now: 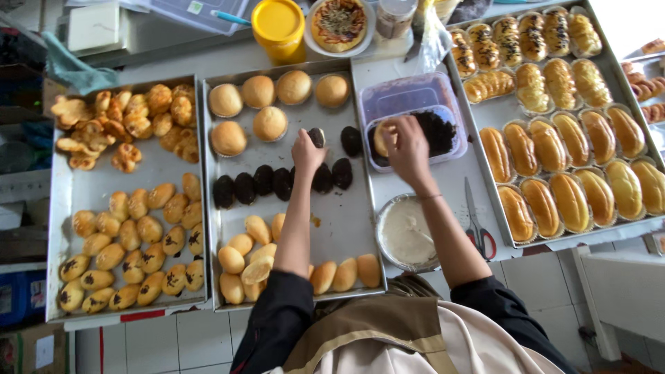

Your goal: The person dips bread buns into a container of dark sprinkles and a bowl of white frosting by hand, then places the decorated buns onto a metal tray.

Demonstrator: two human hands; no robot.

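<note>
Now right hand [407,144] grips bun [381,138] (fingertips).

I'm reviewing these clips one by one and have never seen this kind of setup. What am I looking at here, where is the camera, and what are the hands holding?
There is no machine: a person works with bare hands, and the single camera sits on their head, looking down. The left hand sets a dark-coated bun on the middle baking tray, above a row of coated buns, with plain round buns further back. The right hand presses a bun into a clear plastic tub of dark crumbs. Nearby lie a bowl of white cream, red-handled scissors, a left tray of small pastries and a right tray of long glazed buns.
</note>
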